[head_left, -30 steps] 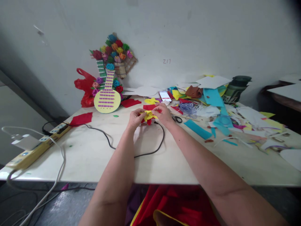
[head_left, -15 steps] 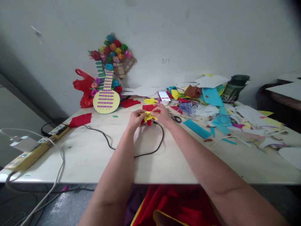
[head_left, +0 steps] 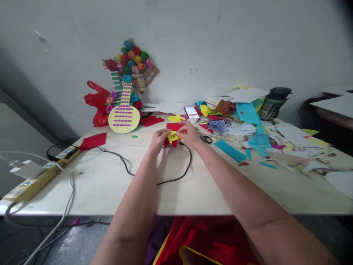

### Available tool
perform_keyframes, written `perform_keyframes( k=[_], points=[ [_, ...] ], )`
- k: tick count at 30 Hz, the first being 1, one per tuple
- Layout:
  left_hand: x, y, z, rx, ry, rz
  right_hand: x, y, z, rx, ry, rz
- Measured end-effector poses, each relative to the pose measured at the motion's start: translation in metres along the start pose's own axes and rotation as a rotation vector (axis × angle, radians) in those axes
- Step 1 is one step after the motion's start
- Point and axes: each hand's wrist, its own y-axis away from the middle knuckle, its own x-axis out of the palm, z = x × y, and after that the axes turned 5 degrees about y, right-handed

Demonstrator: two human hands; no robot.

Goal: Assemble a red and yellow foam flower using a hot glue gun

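Note:
Between my hands is a small yellow paper flower [head_left: 173,137], held just above the table, with red paper showing beneath it. My left hand [head_left: 160,141] pinches its left side. Thumb and fingers of my right hand [head_left: 190,134] are closed on its right side. Behind the flower lie a red paper piece [head_left: 173,126] and a yellow cut-out [head_left: 176,118]. Black-handled scissors [head_left: 206,139] rest just right of my right hand. A black cable [head_left: 176,179] loops below the flower, its plug end close to it.
A yellow round-bodied paper instrument [head_left: 124,119] stands at the back left before paper flowers [head_left: 135,59]. A power strip [head_left: 41,176] lies left. A phone [head_left: 192,112], tangled string [head_left: 220,127], blue paper strip [head_left: 231,150], scraps and a dark green bottle [head_left: 275,103] fill the right.
My fingers have shifted slightly on the yellow paper, which looks more gathered and shows less of its right side. Both hands stay in nearly the same place.

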Motion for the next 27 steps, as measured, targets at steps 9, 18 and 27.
perform_keyframes(
  k=[9, 18, 27],
  points=[
    [0.0009, 0.0014, -0.0009, -0.043, 0.063, 0.017, -0.0012, 0.0003, -0.0006, 0.011, 0.021, 0.017],
    [0.0031, 0.0035, -0.0057, -0.044, 0.061, -0.006, -0.0012, -0.0001, -0.0002, 0.002, 0.019, 0.02],
    [0.0023, 0.0026, -0.004, -0.047, 0.05, 0.021, 0.0002, -0.0002, -0.0043, 0.01, 0.02, 0.014]
  ],
)
